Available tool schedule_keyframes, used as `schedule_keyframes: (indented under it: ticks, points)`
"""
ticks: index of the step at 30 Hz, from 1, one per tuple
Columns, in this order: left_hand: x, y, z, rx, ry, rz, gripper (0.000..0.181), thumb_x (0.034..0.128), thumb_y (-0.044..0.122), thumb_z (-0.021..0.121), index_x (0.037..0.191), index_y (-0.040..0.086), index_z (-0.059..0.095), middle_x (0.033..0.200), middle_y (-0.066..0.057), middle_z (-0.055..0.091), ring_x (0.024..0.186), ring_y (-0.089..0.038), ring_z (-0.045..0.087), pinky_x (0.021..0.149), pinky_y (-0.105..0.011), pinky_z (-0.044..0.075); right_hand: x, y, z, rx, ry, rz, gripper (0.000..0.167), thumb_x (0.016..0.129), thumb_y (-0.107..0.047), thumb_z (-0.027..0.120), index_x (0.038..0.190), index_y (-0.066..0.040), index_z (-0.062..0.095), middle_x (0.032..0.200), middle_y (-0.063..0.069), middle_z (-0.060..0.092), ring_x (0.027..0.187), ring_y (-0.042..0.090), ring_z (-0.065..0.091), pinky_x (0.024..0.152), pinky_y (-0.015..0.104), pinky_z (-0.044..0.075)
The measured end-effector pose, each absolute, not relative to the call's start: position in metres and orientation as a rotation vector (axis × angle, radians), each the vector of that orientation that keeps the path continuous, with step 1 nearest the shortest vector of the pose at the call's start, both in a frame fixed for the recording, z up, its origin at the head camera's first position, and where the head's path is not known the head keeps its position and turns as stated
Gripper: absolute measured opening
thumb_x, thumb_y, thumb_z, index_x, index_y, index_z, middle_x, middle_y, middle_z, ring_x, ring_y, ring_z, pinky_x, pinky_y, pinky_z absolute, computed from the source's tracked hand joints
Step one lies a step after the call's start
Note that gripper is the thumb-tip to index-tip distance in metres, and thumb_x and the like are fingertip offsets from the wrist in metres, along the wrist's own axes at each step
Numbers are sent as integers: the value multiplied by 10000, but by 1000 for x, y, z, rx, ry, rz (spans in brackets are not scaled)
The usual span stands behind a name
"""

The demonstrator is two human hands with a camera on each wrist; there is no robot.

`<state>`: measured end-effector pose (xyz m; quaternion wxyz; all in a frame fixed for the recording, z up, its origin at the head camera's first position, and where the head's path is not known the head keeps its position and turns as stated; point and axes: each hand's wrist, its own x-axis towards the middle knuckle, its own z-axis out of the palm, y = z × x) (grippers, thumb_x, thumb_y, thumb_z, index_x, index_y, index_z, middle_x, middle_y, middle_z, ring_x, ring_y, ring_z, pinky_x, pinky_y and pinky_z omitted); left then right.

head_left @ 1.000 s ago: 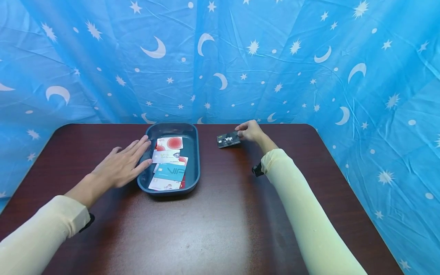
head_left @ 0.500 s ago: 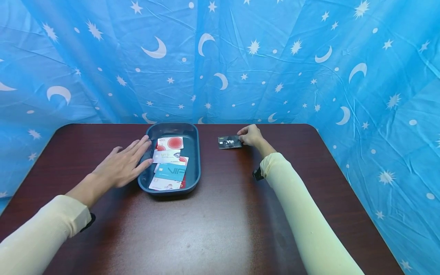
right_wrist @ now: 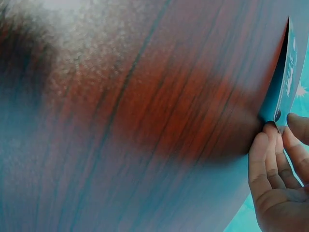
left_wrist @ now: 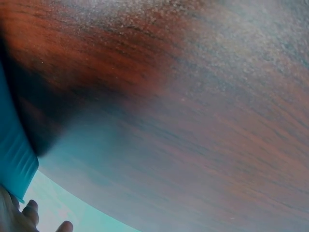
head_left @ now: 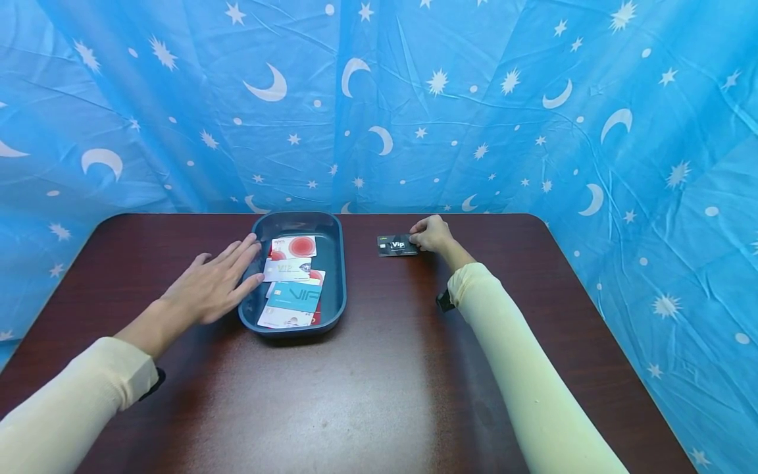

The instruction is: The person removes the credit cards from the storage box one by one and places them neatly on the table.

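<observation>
In the head view, a black VIP card [head_left: 395, 246] is low over the far part of the table, right of the tray. My right hand [head_left: 432, 235] pinches its right end between thumb and fingers. The right wrist view has the card [right_wrist: 288, 77] nearly edge-on, its far edge close to the wood. My left hand [head_left: 207, 286] lies with fingers extended against the left side of a dark blue tray [head_left: 339, 289]. Inside the tray several cards overlap, among them a teal VIP card [head_left: 293, 296], a silver VIP card [head_left: 286, 268] and a white card with red circles [head_left: 294, 247].
The dark red-brown table [head_left: 367, 388] has a glossy surface with a bright reflection at the front. Behind it and on the right hangs a blue curtain [head_left: 403, 99] with moons and stars, close to the table's edge.
My right hand has brought the black card down a little and slightly to the right, and the card has levelled out. My left hand and the tray stay in place.
</observation>
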<state>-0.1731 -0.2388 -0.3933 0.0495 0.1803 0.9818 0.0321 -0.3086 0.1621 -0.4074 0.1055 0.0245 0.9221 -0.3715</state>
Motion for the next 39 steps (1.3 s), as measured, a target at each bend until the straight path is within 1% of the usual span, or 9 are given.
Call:
schedule_keyframes:
  ticks: [6,18,21,25,27,31,33,37,39]
  points:
    - [-173,-239,-392,553,2983,87,761,1013,526,375,1574,34,225,1632,-216,158,1458,-448,233,1082,-725,225,-308,163,-404,73,2728,-1089,181,944,-61,646,1091,34,694,935,162,683,753,183,635,724,293,587]
    - [-172,-241,-392,570,2975,95,755,1016,521,375,1575,36,224,1633,-211,158,1459,-443,237,1081,-722,232,-307,162,-392,42,2712,-1083,205,969,-94,613,1135,22,640,957,188,682,846,284,663,726,321,568]
    - [-172,-241,-393,576,2979,95,757,1014,520,381,1573,34,227,1631,-213,165,1456,-443,244,1079,-717,247,-307,161,-388,3,2719,-1073,209,974,-95,600,1145,22,632,979,213,687,890,342,666,735,340,560]
    - [-173,-240,-392,583,2986,80,760,1010,521,392,1576,41,227,1631,-212,168,1457,-434,252,1078,-707,265,-309,158,-381,-63,2711,-1087,240,971,-90,599,1171,39,632,1052,219,693,925,359,673,721,331,546]
    - [-174,-239,-391,585,2984,77,762,1009,520,396,1577,42,223,1631,-213,165,1458,-432,250,1079,-702,270,-311,155,-376,-91,2692,-1116,252,967,-93,605,1180,39,631,1084,219,695,950,361,679,746,361,556]
    - [-174,-239,-389,586,2975,81,765,1006,519,407,1575,39,229,1628,-218,168,1458,-434,249,1080,-698,274,-313,146,-365,-147,2640,-1184,264,969,-101,604,1195,35,624,1148,247,678,1020,393,671,865,476,550]
    - [-174,-239,-389,591,2973,80,767,1003,522,414,1573,40,237,1626,-219,174,1457,-436,251,1080,-697,275,-313,140,-358,-176,2628,-1202,266,969,-106,606,1197,30,625,1154,248,676,1025,390,671,865,457,557]
    - [-175,-241,-386,612,2977,67,767,992,522,443,1565,43,268,1618,-223,201,1451,-445,260,1073,-702,281,-312,125,-346,-244,2613,-1221,266,974,-121,609,1200,19,634,1124,213,693,976,332,693,806,363,579]
    - [-175,-242,-385,622,2978,66,766,988,516,458,1563,42,277,1615,-226,209,1448,-448,265,1070,-705,283,-311,117,-341,-277,2584,-1244,273,978,-120,605,1208,26,629,1117,209,694,965,319,699,807,351,580]
